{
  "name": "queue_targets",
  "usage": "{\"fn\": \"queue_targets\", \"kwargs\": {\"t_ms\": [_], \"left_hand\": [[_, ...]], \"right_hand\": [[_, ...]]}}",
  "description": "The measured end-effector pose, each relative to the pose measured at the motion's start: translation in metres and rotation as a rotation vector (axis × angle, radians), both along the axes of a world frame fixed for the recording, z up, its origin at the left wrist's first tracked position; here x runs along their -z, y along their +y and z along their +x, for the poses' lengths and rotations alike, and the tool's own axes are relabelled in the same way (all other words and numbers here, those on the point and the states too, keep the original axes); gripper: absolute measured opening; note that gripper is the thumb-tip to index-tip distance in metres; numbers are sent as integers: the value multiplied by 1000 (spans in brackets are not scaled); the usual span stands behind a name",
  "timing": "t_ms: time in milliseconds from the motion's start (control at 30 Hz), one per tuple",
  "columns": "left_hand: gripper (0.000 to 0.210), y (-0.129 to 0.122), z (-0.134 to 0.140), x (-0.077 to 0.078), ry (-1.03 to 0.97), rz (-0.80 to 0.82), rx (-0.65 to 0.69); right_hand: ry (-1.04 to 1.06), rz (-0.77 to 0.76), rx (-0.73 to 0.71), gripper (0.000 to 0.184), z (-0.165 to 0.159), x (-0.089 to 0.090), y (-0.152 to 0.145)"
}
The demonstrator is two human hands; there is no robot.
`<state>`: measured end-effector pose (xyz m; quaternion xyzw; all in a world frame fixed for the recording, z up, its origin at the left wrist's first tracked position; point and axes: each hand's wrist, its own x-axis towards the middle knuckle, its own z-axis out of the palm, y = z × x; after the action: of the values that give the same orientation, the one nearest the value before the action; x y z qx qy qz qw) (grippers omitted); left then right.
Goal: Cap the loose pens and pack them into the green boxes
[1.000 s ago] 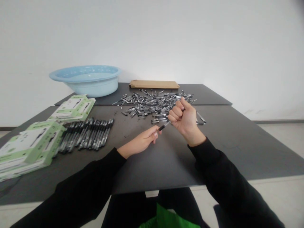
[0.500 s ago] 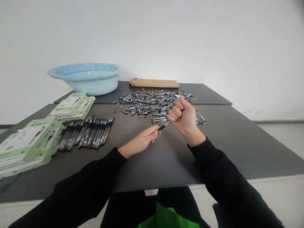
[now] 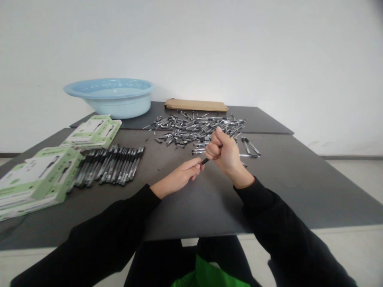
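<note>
My left hand [image 3: 183, 174] is closed on a pen [image 3: 205, 161], whose dark grip section shows in the short gap between my hands. Wrapped in a fist, my right hand [image 3: 225, 154] covers the pen's other end, so I cannot see whether a cap is inside it. Behind my hands spreads a loose heap of pens and pen parts [image 3: 191, 127]. A few single pens [image 3: 253, 146] lie just right of my right hand. To the left, a row of pens [image 3: 119, 165] lies side by side on the dark table [image 3: 191, 215].
Green-and-white pen boxes [image 3: 38, 171] are stacked at the left, with more boxes [image 3: 94, 129] behind them. A light blue basin [image 3: 119, 105] stands at the back left. A flat brown cardboard piece [image 3: 196, 105] lies along the back near the wall.
My right fist has come left, closer to my left hand, and less of the pen shows between them. Several pens beside my right hand are now uncovered.
</note>
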<state>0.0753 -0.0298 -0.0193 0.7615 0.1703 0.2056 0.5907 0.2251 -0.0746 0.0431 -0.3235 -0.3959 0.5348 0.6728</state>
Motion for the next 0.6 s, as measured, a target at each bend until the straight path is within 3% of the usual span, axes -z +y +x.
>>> {"fn": "queue_targets", "kwargs": {"t_ms": [600], "left_hand": [[30,1,-2,2,-54,-116,-27]], "right_hand": [[-92,103,13,43,-5,13,8]]}}
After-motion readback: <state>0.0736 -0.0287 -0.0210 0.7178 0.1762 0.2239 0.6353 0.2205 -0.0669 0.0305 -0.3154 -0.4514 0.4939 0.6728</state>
